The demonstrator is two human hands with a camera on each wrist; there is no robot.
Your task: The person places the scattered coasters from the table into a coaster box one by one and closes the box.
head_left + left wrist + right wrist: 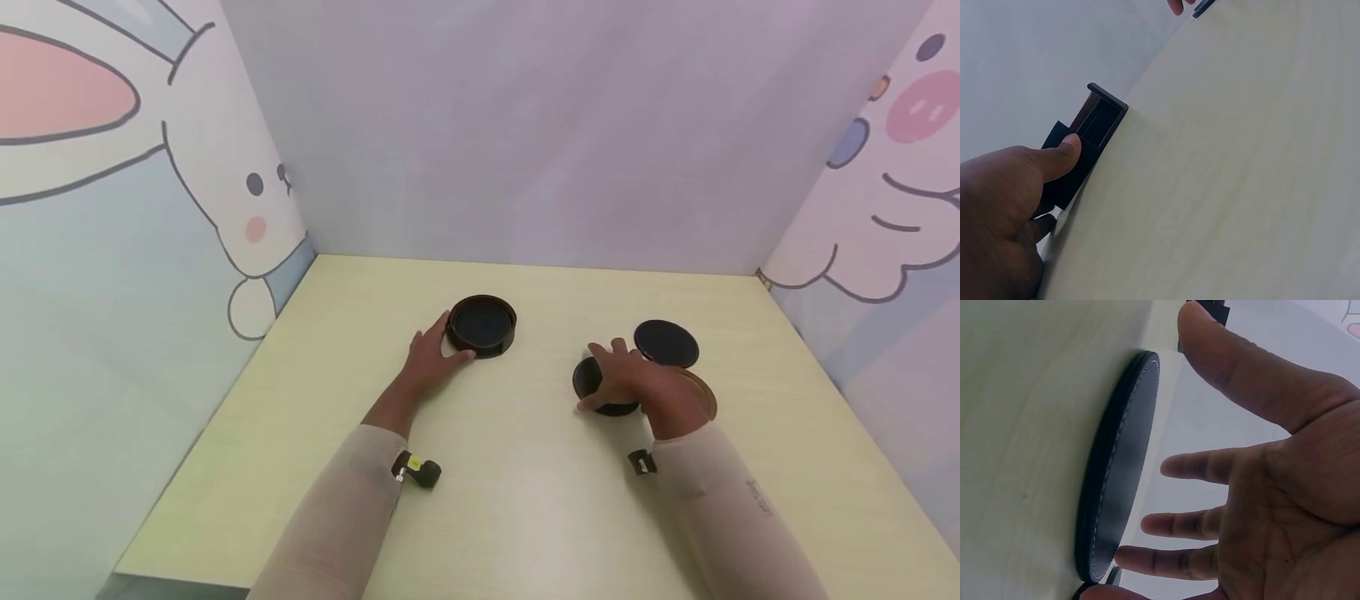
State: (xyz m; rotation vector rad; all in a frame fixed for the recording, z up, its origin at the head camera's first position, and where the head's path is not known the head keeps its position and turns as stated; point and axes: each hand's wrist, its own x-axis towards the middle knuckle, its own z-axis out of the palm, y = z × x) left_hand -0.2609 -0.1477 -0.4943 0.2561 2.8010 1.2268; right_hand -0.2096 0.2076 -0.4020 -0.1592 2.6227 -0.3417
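Observation:
My left hand [433, 360] grips the near left side of a round black coaster holder [482, 323]. In the left wrist view, the thumb presses on the holder's outer wall [1075, 178], and several stacked coasters [1100, 122] show through a gap in that wall. My right hand [621, 375] is over a round black coaster [586, 377], fingers spread. The right wrist view shows this hand [1285, 487] with straight fingers around the coaster [1125, 462], which has pale stitching along its rim. Whether a fingertip touches it, I cannot tell.
Behind the right hand lies another black coaster [667, 342]. A brown-edged round piece [705, 393] is partly hidden under the right wrist. All lie on a pale wooden table [517, 492], with a plain wall [510, 150] behind and cartoon-printed walls at both sides.

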